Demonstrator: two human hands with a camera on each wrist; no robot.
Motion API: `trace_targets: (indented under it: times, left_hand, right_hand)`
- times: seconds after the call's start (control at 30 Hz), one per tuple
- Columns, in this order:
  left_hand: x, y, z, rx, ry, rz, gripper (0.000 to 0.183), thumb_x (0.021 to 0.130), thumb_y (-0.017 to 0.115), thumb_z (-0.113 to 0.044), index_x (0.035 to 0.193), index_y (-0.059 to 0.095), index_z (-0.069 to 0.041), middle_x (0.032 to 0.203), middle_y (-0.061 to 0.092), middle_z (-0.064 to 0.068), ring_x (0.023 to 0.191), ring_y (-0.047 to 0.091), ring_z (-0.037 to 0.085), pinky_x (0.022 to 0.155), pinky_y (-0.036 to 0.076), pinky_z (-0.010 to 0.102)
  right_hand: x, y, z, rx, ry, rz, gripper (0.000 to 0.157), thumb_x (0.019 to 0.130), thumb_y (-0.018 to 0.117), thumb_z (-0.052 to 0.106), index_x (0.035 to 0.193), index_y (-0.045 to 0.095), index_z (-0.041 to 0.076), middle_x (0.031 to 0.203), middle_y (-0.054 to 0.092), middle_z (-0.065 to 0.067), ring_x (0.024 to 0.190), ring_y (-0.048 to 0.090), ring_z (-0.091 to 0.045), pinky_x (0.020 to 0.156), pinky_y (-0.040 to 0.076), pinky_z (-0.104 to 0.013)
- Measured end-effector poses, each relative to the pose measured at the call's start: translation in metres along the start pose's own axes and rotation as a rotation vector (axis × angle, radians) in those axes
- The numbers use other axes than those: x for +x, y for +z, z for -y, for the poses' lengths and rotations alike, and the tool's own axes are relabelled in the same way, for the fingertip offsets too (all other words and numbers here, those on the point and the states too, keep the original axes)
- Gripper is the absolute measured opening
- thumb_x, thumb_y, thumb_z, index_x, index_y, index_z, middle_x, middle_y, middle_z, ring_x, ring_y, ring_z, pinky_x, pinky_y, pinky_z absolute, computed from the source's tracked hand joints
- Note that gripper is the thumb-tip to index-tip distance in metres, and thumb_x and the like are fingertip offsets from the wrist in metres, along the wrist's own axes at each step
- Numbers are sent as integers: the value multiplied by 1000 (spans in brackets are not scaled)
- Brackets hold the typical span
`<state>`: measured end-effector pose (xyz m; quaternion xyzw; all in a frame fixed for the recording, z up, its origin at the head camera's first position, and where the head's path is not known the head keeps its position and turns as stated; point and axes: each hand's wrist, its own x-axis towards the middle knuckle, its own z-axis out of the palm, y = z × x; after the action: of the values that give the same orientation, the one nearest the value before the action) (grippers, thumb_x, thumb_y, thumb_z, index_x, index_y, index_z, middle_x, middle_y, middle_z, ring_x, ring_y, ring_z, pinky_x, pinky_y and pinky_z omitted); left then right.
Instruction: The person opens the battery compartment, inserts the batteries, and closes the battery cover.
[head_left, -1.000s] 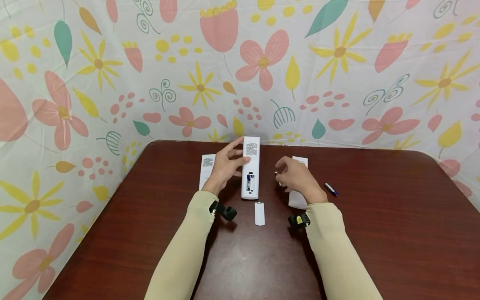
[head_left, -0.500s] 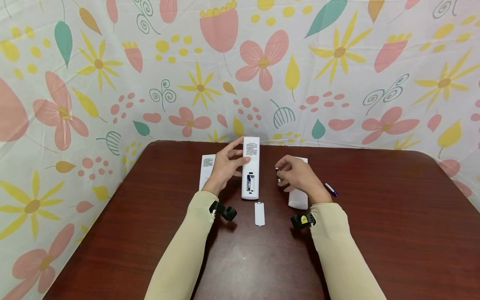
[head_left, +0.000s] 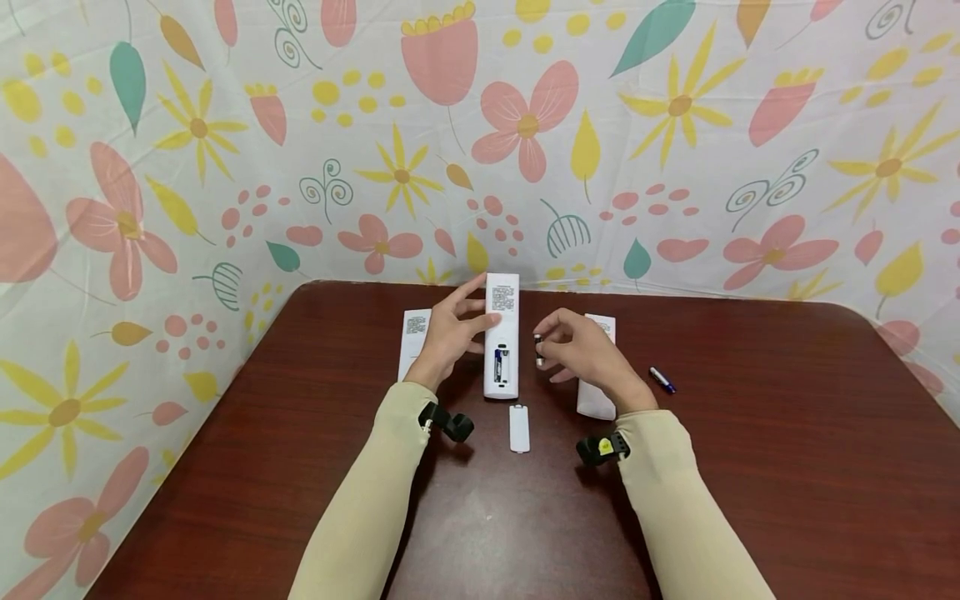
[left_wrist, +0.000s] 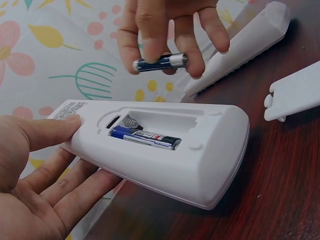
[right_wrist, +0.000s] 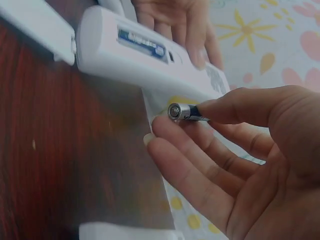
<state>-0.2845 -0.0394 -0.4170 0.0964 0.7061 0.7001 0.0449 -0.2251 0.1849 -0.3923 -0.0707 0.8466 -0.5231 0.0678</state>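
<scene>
My left hand (head_left: 447,337) holds a white remote control (head_left: 502,331), its back facing up, with the thumb on top and the fingers underneath. The remote's battery compartment is uncovered. One blue battery (left_wrist: 145,137) lies in it beside a vacant slot with a spring. Just right of the remote, my right hand (head_left: 588,350) pinches a second battery (left_wrist: 160,62) between thumb and fingers. In the left wrist view this battery is apart from the remote, beyond the compartment. The white battery cover (head_left: 519,428) lies on the table in front of the remote.
Another white remote (head_left: 412,337) lies to the left, partly behind my left hand. A third remote (head_left: 596,402) is under my right forearm and hand. One loose battery (head_left: 662,380) rests farther right on the dark wooden table (head_left: 787,433). A flowered cloth (head_left: 480,167) hangs behind.
My right hand has moved left toward the remote with the battery between its fingers. The left hand and the remote in it have stayed in place.
</scene>
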Motion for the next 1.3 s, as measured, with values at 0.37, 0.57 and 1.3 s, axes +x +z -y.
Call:
trace_targets:
  times: [0.37, 0.57, 1.3]
  left_hand:
    - [1, 1, -1, -40, 2, -24, 69, 97, 79, -3, 154, 59, -35, 128, 70, 11, 88, 75, 30, 63, 65, 42]
    - [1, 2, -2, -38, 16, -28, 69, 97, 78, -3, 157, 56, -30, 127, 69, 13, 89, 75, 29, 62, 65, 41]
    - [-1, 3, -1, -20, 4, -81, 69, 98, 79, -5, 154, 58, -38, 126, 68, 11, 95, 75, 30, 64, 65, 43]
  right_hand:
    - [-1, 15, 8, 42, -35, 50, 23, 103, 64, 2, 125, 59, -4, 107, 71, -21, 91, 75, -41, 67, 66, -45]
    - [0, 21, 9, 13, -37, 71, 21, 103, 64, 2, 123, 60, -1, 106, 70, -21, 87, 75, -35, 67, 66, -47]
    - [-1, 43, 13, -213, -69, 14, 18, 100, 66, 5, 117, 62, 0, 86, 64, -12, 62, 68, -27, 59, 63, -38]
